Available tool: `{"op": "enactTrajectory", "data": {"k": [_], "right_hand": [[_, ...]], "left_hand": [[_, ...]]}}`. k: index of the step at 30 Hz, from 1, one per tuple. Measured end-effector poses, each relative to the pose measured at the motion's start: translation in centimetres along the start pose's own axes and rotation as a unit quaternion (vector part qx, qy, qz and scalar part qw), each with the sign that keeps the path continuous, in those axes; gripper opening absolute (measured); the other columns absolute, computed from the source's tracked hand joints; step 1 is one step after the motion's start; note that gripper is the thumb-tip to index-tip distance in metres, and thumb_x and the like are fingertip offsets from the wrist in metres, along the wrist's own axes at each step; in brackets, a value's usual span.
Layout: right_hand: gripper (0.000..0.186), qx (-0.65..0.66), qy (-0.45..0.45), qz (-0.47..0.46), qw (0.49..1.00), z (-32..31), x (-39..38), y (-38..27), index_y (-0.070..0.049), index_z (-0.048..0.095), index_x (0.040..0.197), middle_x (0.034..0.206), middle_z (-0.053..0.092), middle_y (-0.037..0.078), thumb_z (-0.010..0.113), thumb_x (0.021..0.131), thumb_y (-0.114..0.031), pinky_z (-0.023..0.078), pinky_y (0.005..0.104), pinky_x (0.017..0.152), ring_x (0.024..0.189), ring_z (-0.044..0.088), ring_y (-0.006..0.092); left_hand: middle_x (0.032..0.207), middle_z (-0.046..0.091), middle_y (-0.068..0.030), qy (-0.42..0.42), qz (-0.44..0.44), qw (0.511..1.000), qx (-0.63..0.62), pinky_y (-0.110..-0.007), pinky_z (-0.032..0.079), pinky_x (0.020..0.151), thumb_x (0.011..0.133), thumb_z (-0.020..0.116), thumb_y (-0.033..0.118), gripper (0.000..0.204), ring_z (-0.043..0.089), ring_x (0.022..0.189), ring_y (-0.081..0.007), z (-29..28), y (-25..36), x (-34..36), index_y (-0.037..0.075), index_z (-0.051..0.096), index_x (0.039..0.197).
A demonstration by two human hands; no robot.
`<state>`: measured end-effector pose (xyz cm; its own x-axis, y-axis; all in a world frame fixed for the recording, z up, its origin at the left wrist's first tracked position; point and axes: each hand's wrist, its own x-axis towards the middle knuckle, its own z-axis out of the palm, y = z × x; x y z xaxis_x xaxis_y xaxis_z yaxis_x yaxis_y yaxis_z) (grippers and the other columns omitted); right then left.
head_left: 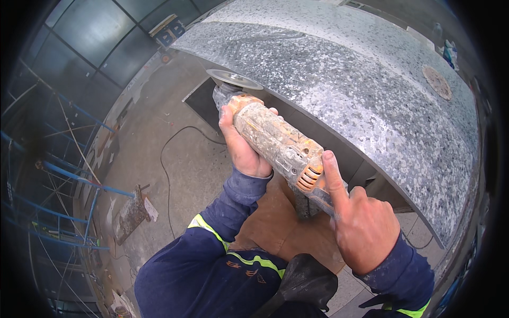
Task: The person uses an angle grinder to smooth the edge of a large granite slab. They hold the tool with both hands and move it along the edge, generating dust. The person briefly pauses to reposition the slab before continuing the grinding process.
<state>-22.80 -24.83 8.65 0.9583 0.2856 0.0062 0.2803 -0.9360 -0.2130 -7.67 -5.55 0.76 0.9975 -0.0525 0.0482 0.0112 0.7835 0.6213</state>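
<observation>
A dusty orange and grey angle grinder (pixel 278 139) lies across both my hands, its disc end toward the far left. My left hand (pixel 244 151) wraps round the body just behind the grinder's head. Around the rear handle, my right hand (pixel 366 225) is closed, with the index finger stretched along the side near the vent slots. The flat round disc (pixel 234 79) sits beside the front edge of a speckled grey stone slab (pixel 328 90); whether it touches the edge I cannot tell. Whether the disc spins does not show clearly.
A thin cable (pixel 168 180) loops over the concrete floor (pixel 143 143) on the left. Blue scaffold tubes (pixel 87 177) stand at the far left, near a dirty upright block (pixel 131 216). A round pad-like disc (pixel 437 82) rests on the slab's right side.
</observation>
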Motion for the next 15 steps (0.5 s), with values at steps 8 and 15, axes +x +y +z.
{"op": "enactTrajectory", "data": {"k": [8,15], "right_hand": [[0.082,-0.005,0.012,0.004,1.0,-0.2,0.7,-0.2,-0.01,0.024,0.159,0.067,0.055,0.015,0.06,0.085,-0.011,0.051,0.0404,0.046,0.049,0.061,0.0266],[0.081,0.019,0.032,-0.042,0.998,0.8,3.5,0.1,-0.006,0.024,0.158,0.068,0.058,0.017,0.06,0.086,-0.011,0.052,0.0405,0.047,0.051,0.062,0.0286]], "left_hand": [[0.095,0.067,-0.0161,-0.001,0.004,1.0,0.008,-0.042,0.058,0.075,0.094,0.041,0.07,0.069,0.067,0.085,-0.0294,-0.4,-0.3,1.5,0.005,0.059,0.111],[0.096,0.064,-0.0182,0.008,0.033,0.999,0.031,-0.043,0.056,0.076,0.094,0.044,0.068,0.066,0.065,0.086,-0.0287,-1.5,1.2,2.9,0.006,0.054,0.113]]}}
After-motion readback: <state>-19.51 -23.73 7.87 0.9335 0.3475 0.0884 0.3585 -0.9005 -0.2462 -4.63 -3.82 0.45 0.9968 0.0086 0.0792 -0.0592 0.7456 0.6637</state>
